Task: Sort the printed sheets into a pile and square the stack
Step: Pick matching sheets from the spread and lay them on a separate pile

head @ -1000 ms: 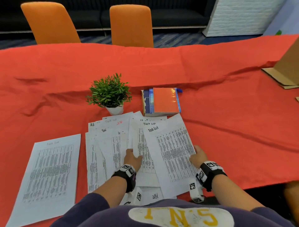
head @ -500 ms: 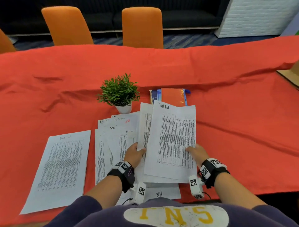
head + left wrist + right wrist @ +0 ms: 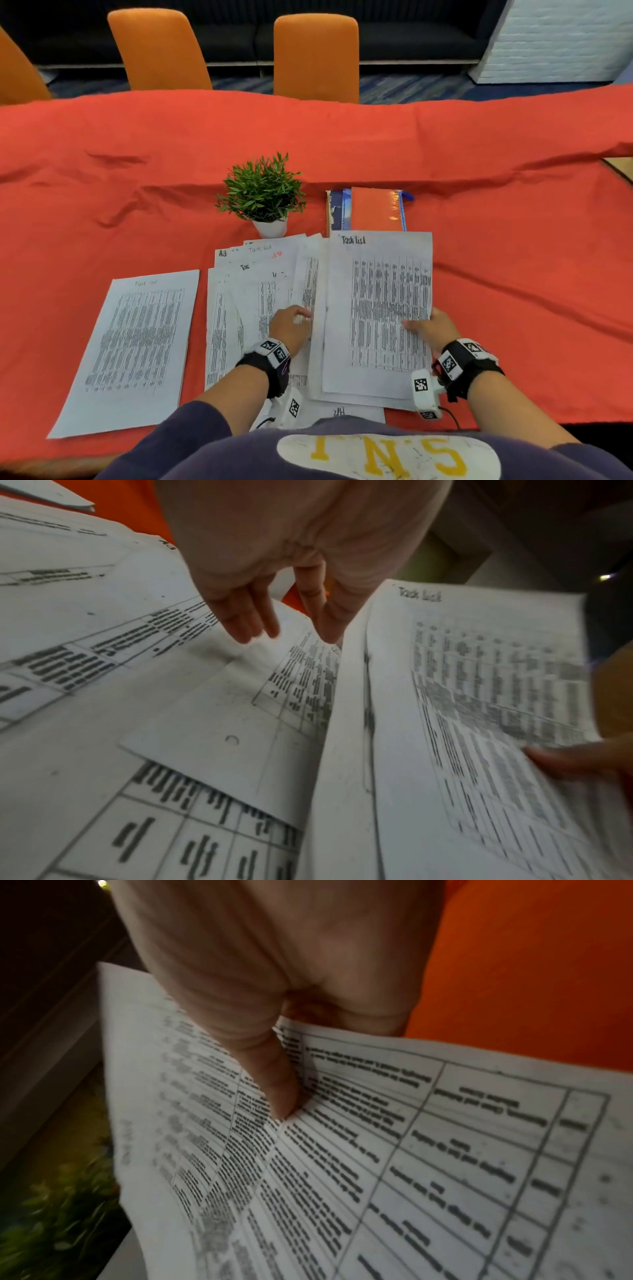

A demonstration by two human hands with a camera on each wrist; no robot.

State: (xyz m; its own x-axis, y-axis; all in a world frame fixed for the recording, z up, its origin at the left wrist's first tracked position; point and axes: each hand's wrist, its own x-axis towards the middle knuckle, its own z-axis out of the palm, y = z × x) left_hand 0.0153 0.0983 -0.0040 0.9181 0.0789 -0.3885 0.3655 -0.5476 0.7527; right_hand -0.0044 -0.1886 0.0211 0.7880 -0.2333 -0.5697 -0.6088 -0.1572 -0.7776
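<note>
Printed sheets (image 3: 260,301) spread in a loose, overlapping fan on the red tablecloth (image 3: 513,274) at the near edge, just in front of the torso. On the fan's right side, a top sheet headed "Task List" (image 3: 383,308) with one or two more under it, raised off the rest along its left edge in the left wrist view. Pinched at its right edge by the right hand (image 3: 433,329) — thumb (image 3: 277,1091) flat on the printed table, the other fingers hidden under the paper. Resting on the fanned sheets just left of that lifted bundle, the left hand (image 3: 291,329), fingers (image 3: 240,620) straight and pointing down at the paper, gripping nothing. Apart from the fan, to its left, a single sheet (image 3: 133,346) lying flat on the cloth. Beyond the papers, a small potted plant (image 3: 262,195) in a white pot, and beside it to the right a short stack of books (image 3: 370,209) — orange cover on top, near edge tucked under the lifted sheet. Past the table's far side, orange chairs (image 3: 315,54).
</note>
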